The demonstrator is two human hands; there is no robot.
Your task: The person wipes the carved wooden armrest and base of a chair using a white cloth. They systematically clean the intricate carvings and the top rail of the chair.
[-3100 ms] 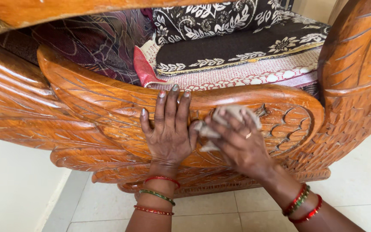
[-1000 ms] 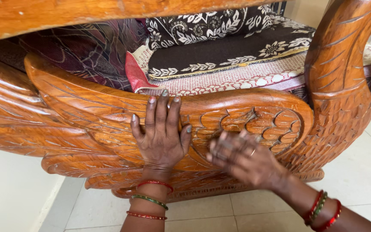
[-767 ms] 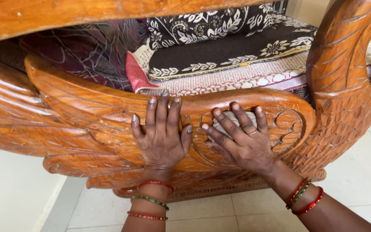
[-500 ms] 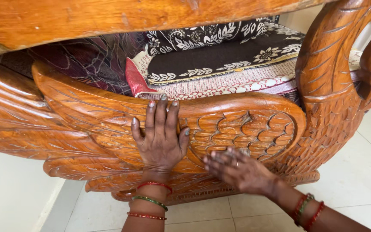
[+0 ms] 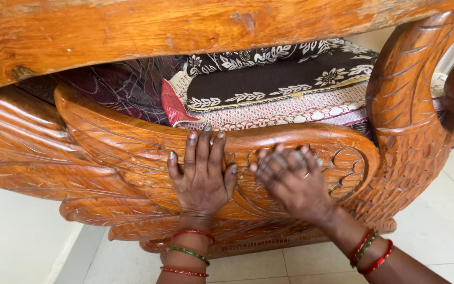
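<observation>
The left hand (image 5: 202, 176) lies flat and open on the carved wooden panel (image 5: 122, 152), fingers spread upward. Just beside it, the right hand (image 5: 291, 180) presses on the same panel, blurred; whether it grips anything cannot be told. Beyond the fingertips lies a dark flowered cushion (image 5: 274, 76).

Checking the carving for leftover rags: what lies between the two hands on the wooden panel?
Only bare carved wood panel separates left hand and right hand, in the head view.
</observation>
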